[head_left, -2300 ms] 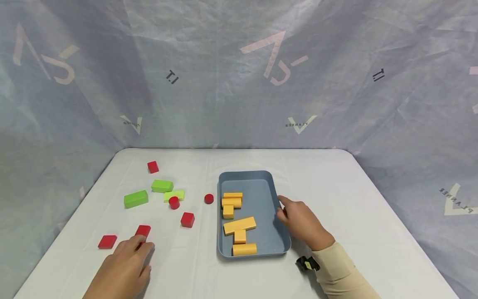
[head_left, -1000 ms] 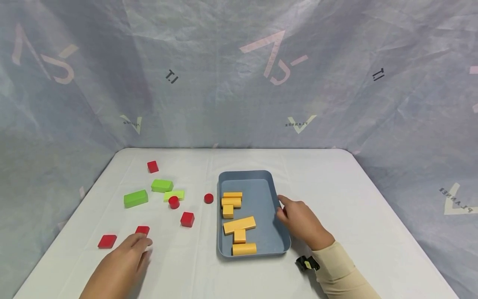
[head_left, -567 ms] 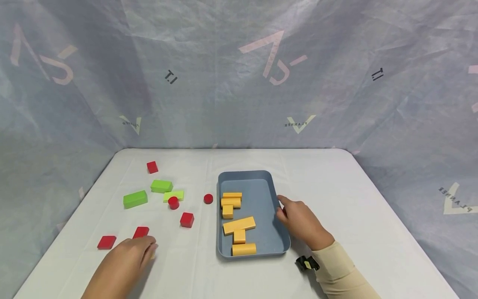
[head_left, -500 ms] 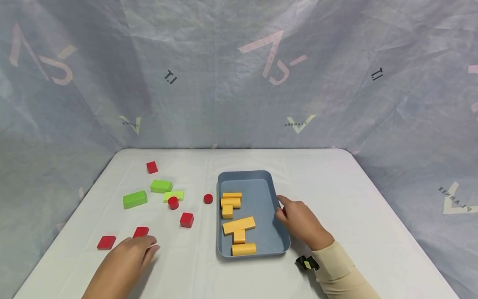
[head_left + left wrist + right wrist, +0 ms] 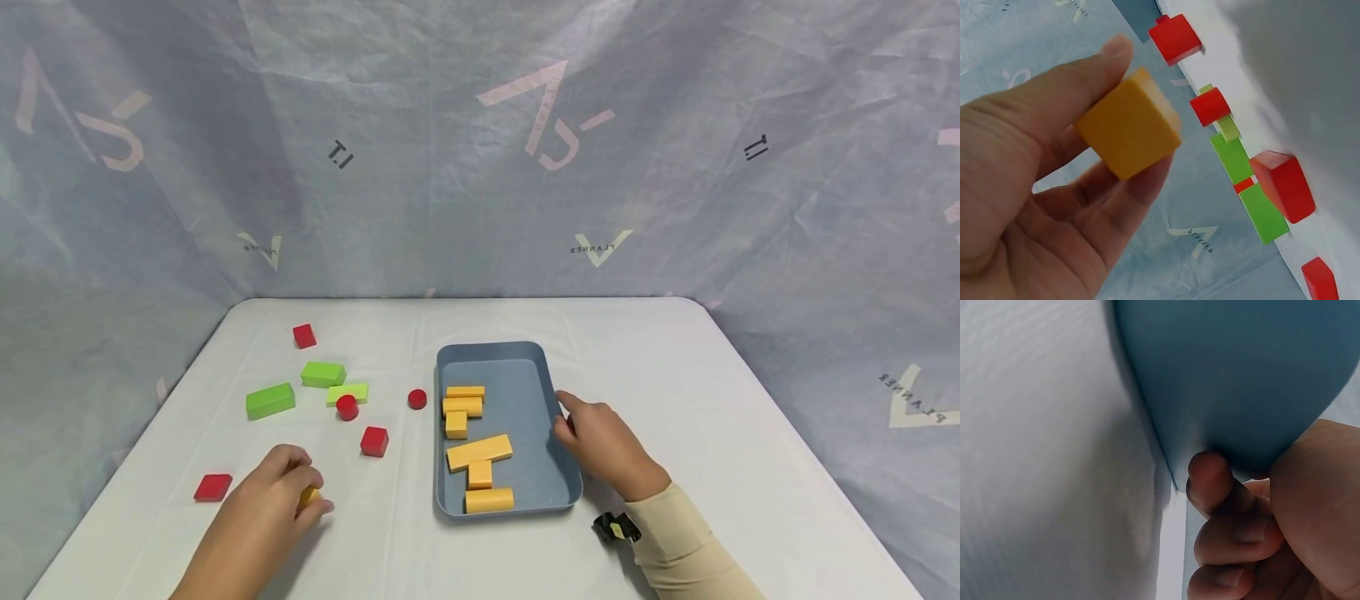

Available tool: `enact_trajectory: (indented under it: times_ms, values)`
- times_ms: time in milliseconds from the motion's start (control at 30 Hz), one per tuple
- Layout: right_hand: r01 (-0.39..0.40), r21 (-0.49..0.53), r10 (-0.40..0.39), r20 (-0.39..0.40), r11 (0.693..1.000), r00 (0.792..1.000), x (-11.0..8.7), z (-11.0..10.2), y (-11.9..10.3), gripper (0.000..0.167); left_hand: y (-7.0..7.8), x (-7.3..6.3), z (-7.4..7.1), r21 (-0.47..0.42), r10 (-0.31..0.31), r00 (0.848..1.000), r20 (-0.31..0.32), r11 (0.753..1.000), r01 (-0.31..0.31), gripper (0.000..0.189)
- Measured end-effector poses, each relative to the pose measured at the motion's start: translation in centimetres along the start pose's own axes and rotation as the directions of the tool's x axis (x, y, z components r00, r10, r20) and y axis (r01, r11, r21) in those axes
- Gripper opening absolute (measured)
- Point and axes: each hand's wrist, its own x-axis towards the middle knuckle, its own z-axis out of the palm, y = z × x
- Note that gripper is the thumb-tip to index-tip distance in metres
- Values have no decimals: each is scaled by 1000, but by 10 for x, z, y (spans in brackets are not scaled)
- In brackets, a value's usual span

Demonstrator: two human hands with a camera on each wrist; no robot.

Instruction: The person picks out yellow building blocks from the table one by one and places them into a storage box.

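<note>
In the left wrist view, my left hand [image 5: 1085,181] pinches a yellow block [image 5: 1132,128] with a square face between thumb and fingers. Only a sliver of that block shows past the fingers in the head view, over the table's left front. My right hand [image 5: 611,450] grips the right rim of a blue-grey tray [image 5: 534,425], its fingers curled against the outer wall in the right wrist view. Several yellow blocks [image 5: 480,452] lie along the tray's left side. A red block [image 5: 1284,187] near my left hand shows in the left wrist view and is hidden in the head view.
Left of the tray lie a red cube [image 5: 375,442], two red cylinders including one by the tray [image 5: 417,399], and green blocks [image 5: 271,402]. A flat red block [image 5: 213,487] is left of my left hand. Another red block [image 5: 304,336] sits farther back. A grey curtain [image 5: 480,167] encloses the table.
My left hand has lifted and shifted slightly right, with the yellow block now showing between its fingers; it covers the red block seen earlier. My right hand and the tray stay in place.
</note>
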Motion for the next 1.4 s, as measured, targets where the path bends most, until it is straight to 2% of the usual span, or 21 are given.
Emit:
enact_trajectory:
  times_ms: [200, 333, 433, 533, 800, 1000, 1067, 1267, 1333, 1400]
  values:
    - [1, 13, -1, -5, 1000, 1000, 0, -1, -1, 48, 5, 2, -2, -34, -28, 1000, 13, 999, 28, 33]
    - [2, 16, -2, -9, 1000, 1000, 0, -1, -1, 48, 6, 2, -1, -38, 47, 995, -85, 998, -50, 39]
    - [4, 12, -4, -3, 1000, 1000, 0, 0, -1, 47, 5, 1, 0, -43, 117, 979, -164, 991, -126, 46]
    - [8, 10, -8, 3, 1000, 1000, 0, 0, -1, 47, 4, 3, 0, -39, 156, 967, -200, 985, -167, 47]
    - [-4, 11, 4, 4, 1000, 1000, 0, -1, -1, 48, 8, 12, -3, -20, 178, 967, -181, 983, -184, 46]
    - [-6, 14, 6, 5, 1000, 1000, -1, -1, -1, 48, 16, 23, -5, -6, 243, 945, -218, 968, -251, 41]
    - [-6, 13, 6, 6, 1000, 1000, -1, -1, 0, 48, 18, 26, -5, -9, 256, 942, -216, 965, -264, 38]
    - [-6, 7, 5, 9, 1000, 1000, 0, 0, 0, 48, 30, 36, -6, -27, 217, 966, -142, 975, -222, 30]
    - [-5, 3, 5, 9, 1000, 1000, 0, 0, 1, 49, 33, 40, -5, -18, 222, 966, -135, 974, -226, 26]
    - [-4, 2, 4, 8, 1000, 1000, 0, 0, 1, 49, 35, 44, -5, -11, 250, 958, -143, 967, -254, 21]
